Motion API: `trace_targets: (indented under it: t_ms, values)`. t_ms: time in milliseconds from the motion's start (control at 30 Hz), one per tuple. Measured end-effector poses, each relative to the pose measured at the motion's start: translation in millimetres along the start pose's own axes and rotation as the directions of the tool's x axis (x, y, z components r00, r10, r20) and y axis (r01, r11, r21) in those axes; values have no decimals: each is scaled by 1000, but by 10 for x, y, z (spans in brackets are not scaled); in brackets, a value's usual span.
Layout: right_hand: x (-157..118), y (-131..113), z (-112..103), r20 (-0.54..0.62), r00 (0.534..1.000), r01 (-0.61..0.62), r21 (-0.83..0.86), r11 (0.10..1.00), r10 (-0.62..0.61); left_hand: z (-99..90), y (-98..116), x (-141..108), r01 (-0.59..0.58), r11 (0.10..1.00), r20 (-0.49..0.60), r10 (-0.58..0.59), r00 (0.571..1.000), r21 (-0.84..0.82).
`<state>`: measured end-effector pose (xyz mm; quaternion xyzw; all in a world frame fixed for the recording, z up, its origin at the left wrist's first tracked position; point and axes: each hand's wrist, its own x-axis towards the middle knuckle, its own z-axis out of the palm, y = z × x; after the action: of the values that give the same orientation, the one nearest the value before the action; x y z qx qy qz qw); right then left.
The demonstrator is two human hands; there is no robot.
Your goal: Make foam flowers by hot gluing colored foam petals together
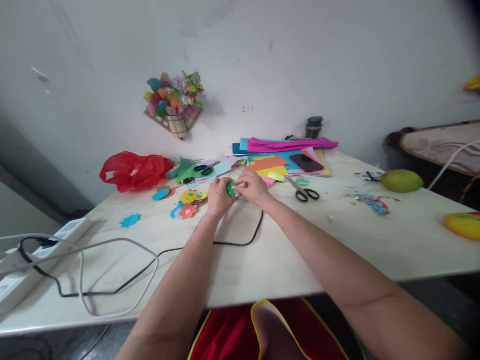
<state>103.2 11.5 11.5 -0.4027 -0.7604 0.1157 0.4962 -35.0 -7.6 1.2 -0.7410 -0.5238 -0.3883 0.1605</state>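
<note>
My left hand (220, 197) is closed around a small green round piece (230, 188), which looks like paper, just above the table. Right beside it, the thumb and fingers of my right hand (255, 189) pinch together at the piece's edge. Whatever is between those fingertips is too small to make out. To the left of my hands lie stacked paper flowers (188, 211) in yellow, orange and blue. Black-handled scissors (304, 194) rest to the right of my right hand. A black cord (240, 244) runs across the table and disappears behind my right wrist.
A power strip (56, 250) with white cables lies at the left. Behind are a red plastic bag (137, 170), a second pair of scissors (205, 169), coloured paper sheets (268, 163) and a phone (306, 162). Fruit, including a green mango (402, 180), sits at the right.
</note>
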Motion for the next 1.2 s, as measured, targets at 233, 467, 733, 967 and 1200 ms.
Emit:
trace_targets:
  t_ms: [233, 467, 733, 967, 1200]
  values:
    - [21, 3, -65, 78, 995, 57, 66, 996, -62, -16, 24, -3, -23, 1000, 15, 23, 1000, -6]
    - [24, 18, -74, 77, 994, 67, 91, 994, -74, -26, 31, 6, 8, 1000, 20, -8, 1000, -20]
    - [22, 31, -126, 142, 979, 140, 61, 988, -147, -13, 39, 2, -30, 998, 65, 33, 997, -51]
    - [29, -13, -281, 312, 950, -117, 412, 904, -19, -17, 39, 3, -12, 997, 40, 15, 999, -72]
    - [25, 7, -388, 400, 914, -354, 701, 619, 69, 9, -15, -4, 51, 995, 50, -47, 998, -86]
